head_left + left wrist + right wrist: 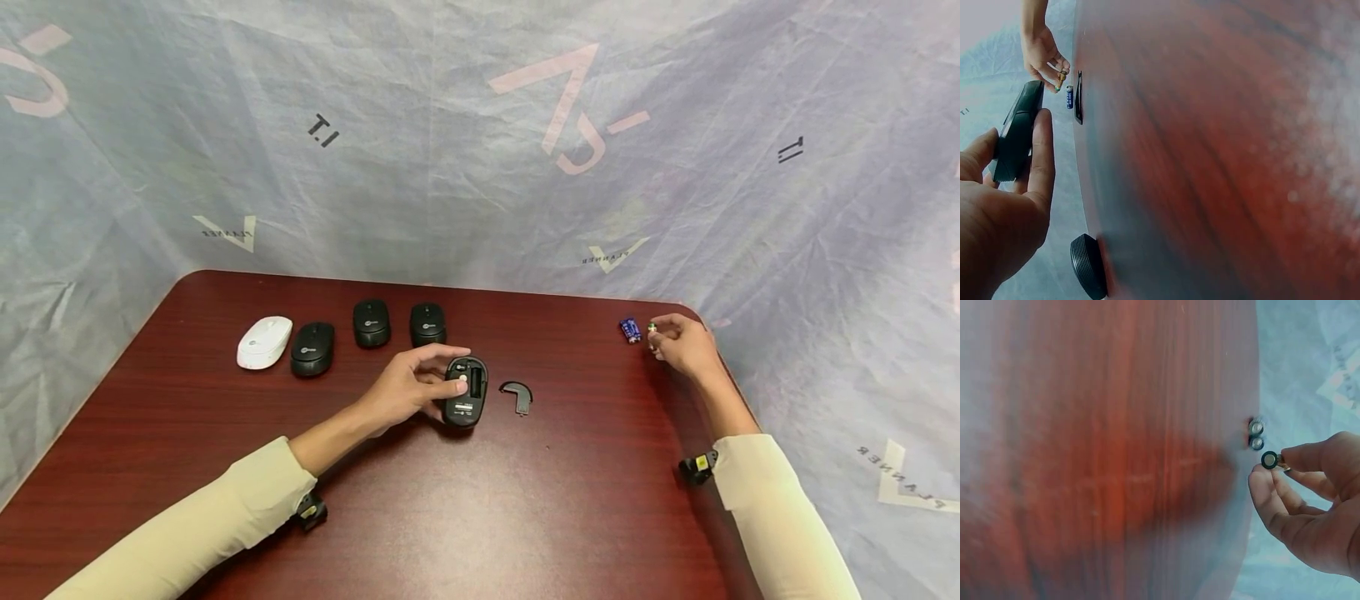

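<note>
My left hand (401, 390) (1007, 215) holds a black computer mouse (459, 414) (1017, 134) above the table, its underside turned up and its battery slot uncovered. The slot looks vacant. To the right of the mouse lies its L-shaped black battery cover (519, 397) (1079, 103). Far off at the table's right side, my right hand (686, 346) (1322, 506) pinches a small battery (652, 327) (1269, 460) between thumb and fingertips. Just left of that hand, blue batteries (630, 331) (1256, 427) lie side by side on the table.
A white mouse (264, 342) and black mice (312, 349) stand along the table's back left. One black mouse (427, 323) is close behind my left hand. A printed grey cloth (450, 167) hangs behind the dark red table (480, 517) and along its sides.
</note>
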Demonstrator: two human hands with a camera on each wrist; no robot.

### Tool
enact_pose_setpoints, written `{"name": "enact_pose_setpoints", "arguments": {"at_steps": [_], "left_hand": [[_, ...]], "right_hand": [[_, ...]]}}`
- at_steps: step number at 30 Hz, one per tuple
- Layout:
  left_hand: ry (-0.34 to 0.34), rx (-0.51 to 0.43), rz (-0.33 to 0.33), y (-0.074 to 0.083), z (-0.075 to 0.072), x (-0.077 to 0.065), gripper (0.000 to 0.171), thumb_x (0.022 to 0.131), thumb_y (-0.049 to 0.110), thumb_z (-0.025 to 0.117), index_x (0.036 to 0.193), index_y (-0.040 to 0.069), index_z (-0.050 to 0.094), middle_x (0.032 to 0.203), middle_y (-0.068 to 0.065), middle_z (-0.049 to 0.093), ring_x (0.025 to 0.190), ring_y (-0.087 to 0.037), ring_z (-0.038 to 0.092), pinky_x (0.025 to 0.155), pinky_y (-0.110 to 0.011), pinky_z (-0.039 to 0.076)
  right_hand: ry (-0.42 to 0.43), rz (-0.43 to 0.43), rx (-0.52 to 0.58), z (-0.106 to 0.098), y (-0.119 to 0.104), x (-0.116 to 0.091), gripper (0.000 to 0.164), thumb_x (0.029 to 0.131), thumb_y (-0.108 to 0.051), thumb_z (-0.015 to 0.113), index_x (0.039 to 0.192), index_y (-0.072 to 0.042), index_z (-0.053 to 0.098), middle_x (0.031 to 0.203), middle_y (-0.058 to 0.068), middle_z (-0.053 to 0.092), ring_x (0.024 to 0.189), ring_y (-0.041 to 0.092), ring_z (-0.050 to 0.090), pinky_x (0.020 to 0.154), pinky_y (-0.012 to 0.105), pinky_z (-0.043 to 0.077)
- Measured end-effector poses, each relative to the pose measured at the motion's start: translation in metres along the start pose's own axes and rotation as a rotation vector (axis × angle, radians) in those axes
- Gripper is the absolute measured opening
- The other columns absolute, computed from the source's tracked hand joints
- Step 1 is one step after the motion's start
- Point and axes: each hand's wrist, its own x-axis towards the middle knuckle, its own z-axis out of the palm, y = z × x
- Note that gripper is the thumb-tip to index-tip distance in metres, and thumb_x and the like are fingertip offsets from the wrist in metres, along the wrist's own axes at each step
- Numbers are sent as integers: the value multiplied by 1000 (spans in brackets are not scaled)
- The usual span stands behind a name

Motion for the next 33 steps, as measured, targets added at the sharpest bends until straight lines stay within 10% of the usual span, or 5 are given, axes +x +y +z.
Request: {"name": "enact_pose_setpoints", "arguments": {"at_steps": [12,33], "left_hand": [[-3,-7,1,0,-1,1,56,92,13,81,144,18,62,117,-18,69,91,-24,75,65,-51,68],[-7,-32,-10,-4,3,2,54,91,11,81,142,20,63,117,-20,69,91,-25,75,65,-51,68]], "right_hand": [[-13,-69,63,20,-41,-30,36,103,-21,64,135,-4,61,111,20,78,86,27,79,65,18,62],[-158,-235,283,80,-119,-76,31,97,-25,76,123,-10,69,102,8,80,82,22,78,76,48,68]]}}
